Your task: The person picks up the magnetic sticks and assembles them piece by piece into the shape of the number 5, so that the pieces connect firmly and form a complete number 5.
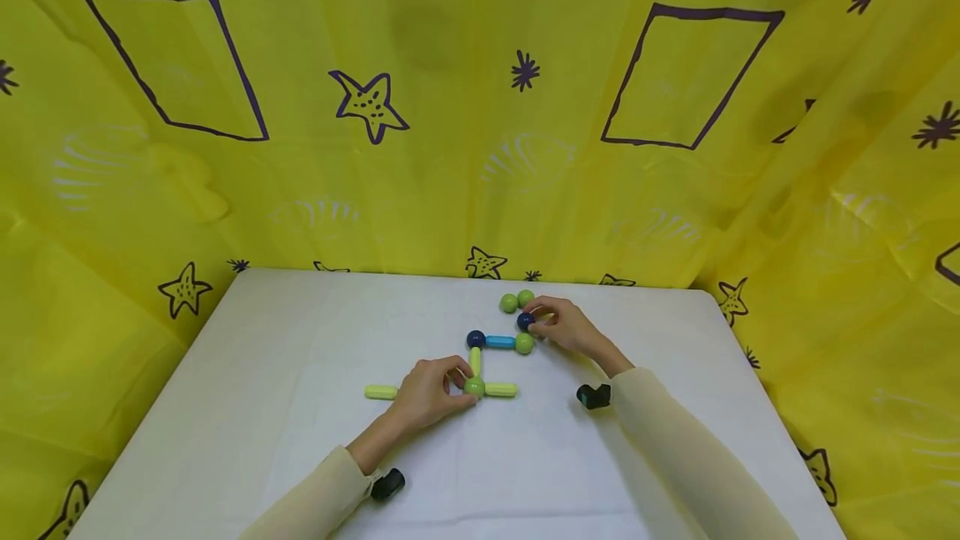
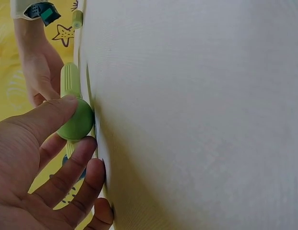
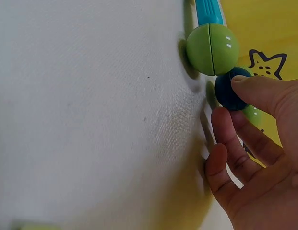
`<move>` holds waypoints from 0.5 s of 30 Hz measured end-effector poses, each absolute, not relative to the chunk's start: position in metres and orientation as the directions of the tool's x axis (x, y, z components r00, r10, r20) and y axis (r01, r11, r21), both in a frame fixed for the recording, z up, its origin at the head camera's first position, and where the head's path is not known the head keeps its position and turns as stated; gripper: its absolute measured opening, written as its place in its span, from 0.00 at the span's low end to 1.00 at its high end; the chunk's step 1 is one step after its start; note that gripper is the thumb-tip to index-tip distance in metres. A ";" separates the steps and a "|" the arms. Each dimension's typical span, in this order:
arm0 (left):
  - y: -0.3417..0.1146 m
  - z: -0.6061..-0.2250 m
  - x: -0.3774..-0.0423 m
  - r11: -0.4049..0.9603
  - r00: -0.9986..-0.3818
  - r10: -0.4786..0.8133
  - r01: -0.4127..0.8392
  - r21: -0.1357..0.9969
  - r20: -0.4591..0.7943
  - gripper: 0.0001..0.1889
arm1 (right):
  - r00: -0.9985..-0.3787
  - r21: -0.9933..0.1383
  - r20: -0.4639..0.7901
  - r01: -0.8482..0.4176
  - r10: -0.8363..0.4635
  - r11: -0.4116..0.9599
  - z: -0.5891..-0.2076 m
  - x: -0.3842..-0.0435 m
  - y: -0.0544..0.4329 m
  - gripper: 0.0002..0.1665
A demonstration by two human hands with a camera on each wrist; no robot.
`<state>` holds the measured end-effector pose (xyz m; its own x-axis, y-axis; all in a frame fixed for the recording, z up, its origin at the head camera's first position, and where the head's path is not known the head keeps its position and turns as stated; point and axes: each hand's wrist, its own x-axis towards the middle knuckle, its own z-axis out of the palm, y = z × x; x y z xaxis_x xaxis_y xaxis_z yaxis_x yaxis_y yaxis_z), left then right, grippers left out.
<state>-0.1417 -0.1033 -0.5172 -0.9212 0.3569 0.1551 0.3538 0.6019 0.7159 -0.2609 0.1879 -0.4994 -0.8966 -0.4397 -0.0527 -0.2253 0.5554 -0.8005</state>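
Note:
My left hand (image 1: pixel 429 392) pinches a green ball (image 2: pixel 77 120) between thumb and fingers, low over the white table. Yellow-green rods join that ball: one rod (image 1: pixel 501 389) points right, another rod (image 1: pixel 476 362) runs away to a dark blue ball (image 1: pixel 476 339). From there a blue rod (image 1: pixel 500 342) leads right to a second green ball (image 3: pixel 212 50). Just behind that ball, my right hand (image 1: pixel 567 326) pinches a loose-looking dark blue ball (image 3: pixel 231 90) with thumb and fingertips. In the right wrist view the two balls meet or overlap.
Two green balls (image 1: pixel 509 302) sit together behind the right hand. A separate yellow-green rod (image 1: pixel 381 392) shows left of the left hand, partly hidden by it. The white table (image 1: pixel 262 407) is backed by a yellow patterned curtain (image 1: pixel 442 190). Both wrists wear small black devices (image 1: pixel 594 396).

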 end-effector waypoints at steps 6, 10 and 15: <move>-0.103 -0.517 -0.141 0.596 -0.922 0.355 0.349 0.723 0.153 0.13 | -0.896 -0.786 -0.030 -0.253 -0.444 0.564 -0.495 -0.255 0.197 0.16; -0.103 -0.517 -0.141 0.595 -0.920 0.360 0.352 0.722 0.152 0.13 | -0.898 -0.763 -0.022 -0.268 -0.439 0.588 -0.492 -0.250 0.206 0.16; -0.103 -0.517 -0.142 0.600 -0.920 0.360 0.356 0.717 0.156 0.13 | -0.904 -0.754 -0.024 -0.264 -0.427 0.601 -0.485 -0.238 0.218 0.17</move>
